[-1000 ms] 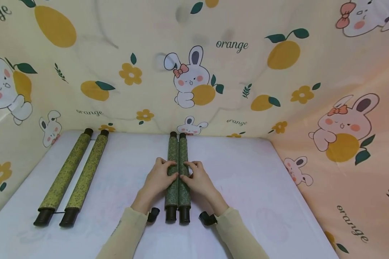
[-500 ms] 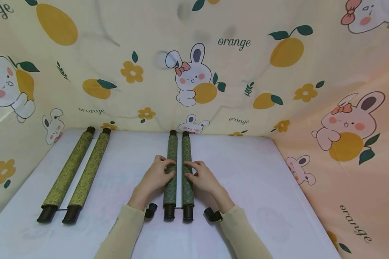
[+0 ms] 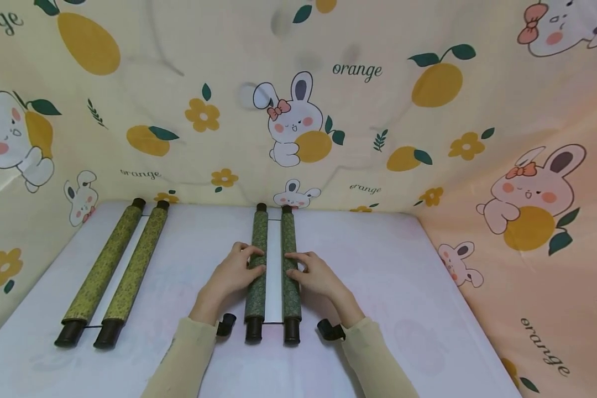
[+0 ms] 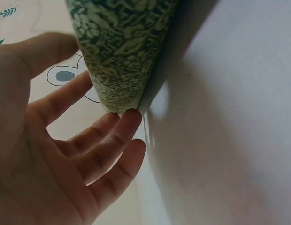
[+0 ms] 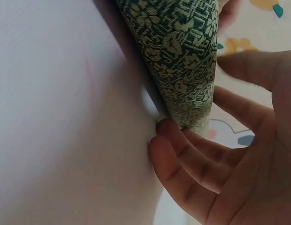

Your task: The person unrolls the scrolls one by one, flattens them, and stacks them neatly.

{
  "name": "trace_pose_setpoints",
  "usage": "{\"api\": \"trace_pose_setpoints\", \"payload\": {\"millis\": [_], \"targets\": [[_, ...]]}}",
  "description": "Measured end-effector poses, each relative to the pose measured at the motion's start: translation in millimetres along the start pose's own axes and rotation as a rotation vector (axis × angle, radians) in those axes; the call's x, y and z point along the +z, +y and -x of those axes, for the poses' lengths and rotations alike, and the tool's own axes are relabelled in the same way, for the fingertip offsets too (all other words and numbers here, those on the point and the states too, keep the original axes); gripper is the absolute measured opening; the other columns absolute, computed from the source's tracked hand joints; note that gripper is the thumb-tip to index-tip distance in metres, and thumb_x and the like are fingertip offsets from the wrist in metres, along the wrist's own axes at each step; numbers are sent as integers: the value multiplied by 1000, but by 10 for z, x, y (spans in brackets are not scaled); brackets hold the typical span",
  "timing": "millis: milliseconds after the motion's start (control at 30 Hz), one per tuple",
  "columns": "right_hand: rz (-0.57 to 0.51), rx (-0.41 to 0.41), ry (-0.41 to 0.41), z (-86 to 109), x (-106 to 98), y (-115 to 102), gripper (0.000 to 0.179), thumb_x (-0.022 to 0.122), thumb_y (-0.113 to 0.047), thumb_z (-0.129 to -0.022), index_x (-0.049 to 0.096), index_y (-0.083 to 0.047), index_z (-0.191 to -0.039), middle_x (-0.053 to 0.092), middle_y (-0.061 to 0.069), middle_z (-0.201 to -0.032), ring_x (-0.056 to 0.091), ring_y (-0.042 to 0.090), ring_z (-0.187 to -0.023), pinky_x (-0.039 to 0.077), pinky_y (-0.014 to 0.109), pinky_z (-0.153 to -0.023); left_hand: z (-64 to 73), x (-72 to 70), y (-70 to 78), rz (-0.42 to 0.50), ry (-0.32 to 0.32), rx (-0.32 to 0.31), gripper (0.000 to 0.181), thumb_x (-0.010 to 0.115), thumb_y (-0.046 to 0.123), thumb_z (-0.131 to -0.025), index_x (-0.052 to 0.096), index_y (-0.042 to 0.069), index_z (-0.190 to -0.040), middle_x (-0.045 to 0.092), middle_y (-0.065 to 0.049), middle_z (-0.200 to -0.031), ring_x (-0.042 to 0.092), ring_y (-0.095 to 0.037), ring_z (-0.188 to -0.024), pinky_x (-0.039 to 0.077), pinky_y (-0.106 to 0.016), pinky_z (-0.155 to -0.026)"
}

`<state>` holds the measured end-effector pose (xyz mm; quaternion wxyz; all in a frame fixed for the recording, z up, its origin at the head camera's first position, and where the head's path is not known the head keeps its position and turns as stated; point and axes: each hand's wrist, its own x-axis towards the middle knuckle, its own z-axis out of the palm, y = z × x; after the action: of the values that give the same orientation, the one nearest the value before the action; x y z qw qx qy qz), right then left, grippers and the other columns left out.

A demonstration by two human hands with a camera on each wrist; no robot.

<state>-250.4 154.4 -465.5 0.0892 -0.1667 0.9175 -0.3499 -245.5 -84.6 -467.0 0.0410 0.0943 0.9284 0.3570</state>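
A green patterned hanging scroll (image 3: 291, 284) with dark knobs at its ends lies partly unrolled on the table. Between its two rolls shows a narrow pale strip. My left hand (image 3: 232, 270) holds the left roll, thumb and index finger over its top. On the other roll my right hand (image 3: 319, 273) has the same hold. In the left wrist view the brocade roll (image 4: 122, 51) lies against the thumb and fingertips. The right wrist view has the other roll (image 5: 178, 56), with the lower fingers near the tabletop beneath it.
A yellow-green scroll (image 3: 135, 260), also slightly parted, lies at the table's left. Behind and beside the white table (image 3: 368, 254) hangs a cloth (image 3: 219, 66) printed with rabbits and oranges. Dark wrist cameras (image 3: 330, 330) sit near the cuffs.
The green scroll's two rolls have moved apart, the left one leftward and the right one rightward, each with its hand. A pale strip has appeared between them.
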Motion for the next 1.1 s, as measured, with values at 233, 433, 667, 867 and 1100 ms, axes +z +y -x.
{"api": "trace_pose_setpoints", "payload": {"millis": [233,433,667,867,1100], "targets": [[-41,42,29,-4,3,48,58,79,-40,-92,60,-17,-141,57,19,-138,65,24,-98,54,46,-85,21,-8,-23,-8,0,-23,60,84,40,-88,62,16,-138,47,-19,-146,63,-34,-113,52,-57,-92],[-82,65,33,-5,-28,60,62,85,-33,-88,58,-14,-140,57,18,-140,68,22,-95,56,42,-84,2,-27,-76,12,-24,-17,63,83,37,-88,57,14,-141,46,-20,-144,61,-34,-114,51,-56,-95],[-118,89,17,4,-87,76,68,86,-30,-87,55,-10,-145,58,18,-144,69,25,-99,57,42,-83,-19,-62,-136,75,-96,-8,65,76,29,-94,49,13,-151,36,-27,-150,57,-36,-114,49,-59,-96],[-159,103,10,22,-144,118,72,85,-25,-87,52,-11,-149,57,17,-145,69,31,-108,58,42,-82,-27,-79,-147,80,-122,25,60,70,22,-95,52,12,-151,23,-34,-157,50,-51,-132,46,-64,-102],[-174,31,-17,43,-215,188,62,78,-14,-89,58,-12,-148,53,21,-148,69,25,-86,56,35,-70,-8,-81,-159,64,-133,41,56,67,20,-94,56,11,-149,24,-35,-156,48,-51,-133,46,-63,-100]]}}
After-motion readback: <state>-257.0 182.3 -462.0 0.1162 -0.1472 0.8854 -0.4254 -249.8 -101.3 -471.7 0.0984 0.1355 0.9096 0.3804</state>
